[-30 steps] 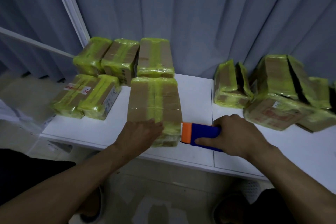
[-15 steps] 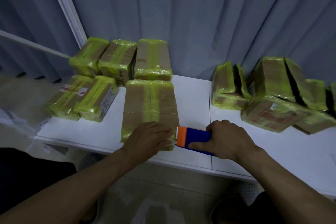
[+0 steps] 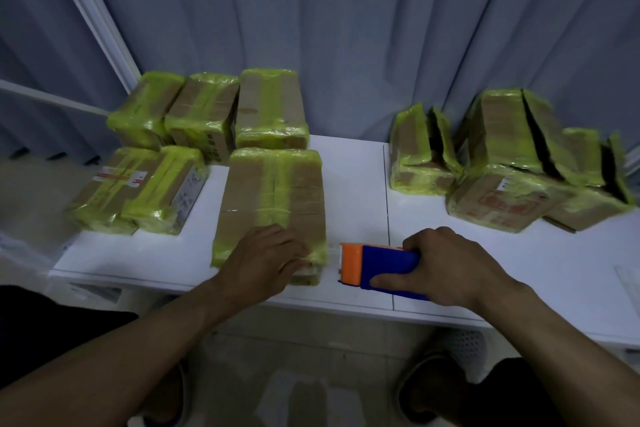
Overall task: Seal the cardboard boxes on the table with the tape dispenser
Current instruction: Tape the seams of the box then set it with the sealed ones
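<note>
Head camera is showing the left hand (image 3: 266, 253) pressing flat on the near end of the cardboard box (image 3: 277, 191), the right hand (image 3: 450, 267) gripping the tape dispenser (image 3: 381, 265) just beside it, five taped boxes (image 3: 207, 114) sitting beyond the left hand, gaping boxes (image 3: 512, 156) beyond the right hand awaiting sealing, I'd judge.

Head view, seemingly close above table (image 3: 349, 180)

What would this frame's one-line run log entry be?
left hand: rests on center box, near end | right hand: grips tape dispenser right of center box | table: more taped boxes behind
</note>
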A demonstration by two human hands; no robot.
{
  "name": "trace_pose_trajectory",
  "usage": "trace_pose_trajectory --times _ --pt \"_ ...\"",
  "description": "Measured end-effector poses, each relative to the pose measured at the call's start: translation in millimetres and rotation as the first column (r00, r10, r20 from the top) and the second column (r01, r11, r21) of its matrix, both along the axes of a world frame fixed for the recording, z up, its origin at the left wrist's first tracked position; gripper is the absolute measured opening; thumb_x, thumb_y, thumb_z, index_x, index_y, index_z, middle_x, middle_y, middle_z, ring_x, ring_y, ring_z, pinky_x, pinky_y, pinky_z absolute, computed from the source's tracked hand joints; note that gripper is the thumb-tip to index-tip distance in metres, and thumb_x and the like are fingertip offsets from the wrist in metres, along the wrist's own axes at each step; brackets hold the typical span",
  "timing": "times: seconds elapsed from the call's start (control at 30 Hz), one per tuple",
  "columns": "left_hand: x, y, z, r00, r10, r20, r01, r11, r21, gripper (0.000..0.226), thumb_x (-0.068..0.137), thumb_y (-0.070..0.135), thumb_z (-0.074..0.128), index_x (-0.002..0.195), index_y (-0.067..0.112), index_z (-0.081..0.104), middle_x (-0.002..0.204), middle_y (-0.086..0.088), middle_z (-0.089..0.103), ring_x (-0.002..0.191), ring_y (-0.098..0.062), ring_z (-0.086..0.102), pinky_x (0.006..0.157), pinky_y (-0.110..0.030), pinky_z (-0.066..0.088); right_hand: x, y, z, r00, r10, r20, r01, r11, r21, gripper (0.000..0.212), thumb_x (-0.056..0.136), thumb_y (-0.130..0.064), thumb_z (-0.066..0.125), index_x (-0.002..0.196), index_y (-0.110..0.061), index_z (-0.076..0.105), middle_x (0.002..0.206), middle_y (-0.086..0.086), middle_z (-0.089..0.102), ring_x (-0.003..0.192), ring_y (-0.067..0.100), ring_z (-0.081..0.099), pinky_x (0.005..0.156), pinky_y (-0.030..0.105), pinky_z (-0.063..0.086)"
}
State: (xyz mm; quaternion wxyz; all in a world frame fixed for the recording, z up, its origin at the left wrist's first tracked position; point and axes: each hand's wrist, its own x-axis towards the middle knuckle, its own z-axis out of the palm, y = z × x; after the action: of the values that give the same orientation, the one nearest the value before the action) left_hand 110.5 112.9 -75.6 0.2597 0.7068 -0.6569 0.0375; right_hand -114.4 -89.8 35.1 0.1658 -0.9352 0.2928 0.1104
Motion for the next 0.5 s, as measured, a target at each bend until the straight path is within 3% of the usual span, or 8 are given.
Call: trace_pose_trajectory --times 0.33,0.43,0.5 --pt "5.8 20.1 0.3 0.995 -0.099 -0.003 0.099 0.995 -0.012 0.008 0.092 0.018 0.069 0.099 0.016 0.071 0.101 0.004 0.067 0.086 -0.02 0.063 0.071 -0.04 0.051 -21.9 -7.3 -14.3 0.999 -0.006 0.032 0.002 0.993 0.119 0.064 0.057 -0.093 0.067 0.076 -0.032 0.065 0.065 -0.014 0.064 0.065 0.0 0.063 0.056 0.019 0.043" --pt "8.1 25.1 0.4 0.991 -0.131 -0.018 0.131 0.991 0.007 0.007 0.093 0.017 0.067 0.099 0.016 0.07 0.101 0.004 0.065 0.086 -0.021 0.062 0.076 -0.036 0.048 -23.1 -8.6 -14.7 0.998 -0.02 0.051 0.011 0.984 0.178 0.059 0.057 -0.09 0.071 0.069 -0.033 0.061 0.058 -0.016 0.062 0.061 -0.001 0.062 0.054 0.017 0.041" --pt "13.6 29.3 0.3 0.99 -0.14 -0.033 0.141 0.99 0.021 0.008 0.093 0.017 0.067 0.101 0.016 0.07 0.101 0.003 0.065 0.088 -0.021 0.062 0.082 -0.033 0.047 -26.3 -8.4 -15.3 0.997 0.025 0.074 -0.04 0.979 0.201 0.056 0.06 -0.089 0.07 0.072 -0.034 0.065 0.063 -0.019 0.066 0.063 -0.002 0.064 0.056 0.02 0.047"
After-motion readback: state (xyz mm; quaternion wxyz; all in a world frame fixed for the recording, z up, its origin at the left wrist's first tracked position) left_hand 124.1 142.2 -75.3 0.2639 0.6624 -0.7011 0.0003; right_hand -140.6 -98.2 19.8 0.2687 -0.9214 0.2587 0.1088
